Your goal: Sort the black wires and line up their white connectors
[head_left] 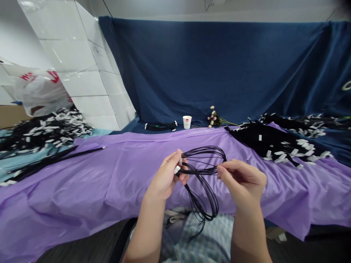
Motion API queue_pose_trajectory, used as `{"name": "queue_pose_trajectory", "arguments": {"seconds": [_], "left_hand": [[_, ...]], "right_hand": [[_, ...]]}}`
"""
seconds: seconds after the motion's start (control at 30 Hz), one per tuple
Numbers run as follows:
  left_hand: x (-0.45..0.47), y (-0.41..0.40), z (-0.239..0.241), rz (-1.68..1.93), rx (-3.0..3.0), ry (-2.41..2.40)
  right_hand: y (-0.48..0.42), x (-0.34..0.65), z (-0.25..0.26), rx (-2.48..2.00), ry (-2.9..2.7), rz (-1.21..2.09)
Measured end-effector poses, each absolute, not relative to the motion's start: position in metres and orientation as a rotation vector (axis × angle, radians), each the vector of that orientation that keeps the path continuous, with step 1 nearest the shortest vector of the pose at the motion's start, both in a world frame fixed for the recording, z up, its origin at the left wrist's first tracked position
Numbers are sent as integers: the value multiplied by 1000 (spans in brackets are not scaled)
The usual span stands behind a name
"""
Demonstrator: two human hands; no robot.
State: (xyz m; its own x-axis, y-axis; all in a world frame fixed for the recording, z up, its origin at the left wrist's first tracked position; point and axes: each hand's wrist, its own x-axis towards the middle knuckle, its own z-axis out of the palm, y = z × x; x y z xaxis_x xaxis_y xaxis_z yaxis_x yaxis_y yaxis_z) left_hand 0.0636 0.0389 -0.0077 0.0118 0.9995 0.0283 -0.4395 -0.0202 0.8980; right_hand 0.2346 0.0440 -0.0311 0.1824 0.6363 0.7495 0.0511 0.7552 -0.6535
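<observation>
Pinching black cord bundle (204, 171) w/ both grips closed – left hand (166, 177), right hand (241, 180), above purple sheet (95, 182) front edge.

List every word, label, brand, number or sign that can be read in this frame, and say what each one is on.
Nothing can be read.
White plastic bag: red printing, crumpled and partly hidden, illegible.
Paper cup: small red mark, too small to read.
Blue cloth: pale curved marking cut off at the right edge, unreadable.
White tags on the black cable piles: no print made out.
</observation>
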Motion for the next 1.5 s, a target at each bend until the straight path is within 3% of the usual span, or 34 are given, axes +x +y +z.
{"name": "queue_pose_trajectory", "arguments": {"seconds": [1.1, 1.5], "left_hand": [[64, 43, -13, 1510, 918, 922], [62, 44, -17, 1427, 1052, 1040]], "right_hand": [[47, 239, -32, -584, -1561, 371], [51, 229, -32, -601, -1665, -13]]}}
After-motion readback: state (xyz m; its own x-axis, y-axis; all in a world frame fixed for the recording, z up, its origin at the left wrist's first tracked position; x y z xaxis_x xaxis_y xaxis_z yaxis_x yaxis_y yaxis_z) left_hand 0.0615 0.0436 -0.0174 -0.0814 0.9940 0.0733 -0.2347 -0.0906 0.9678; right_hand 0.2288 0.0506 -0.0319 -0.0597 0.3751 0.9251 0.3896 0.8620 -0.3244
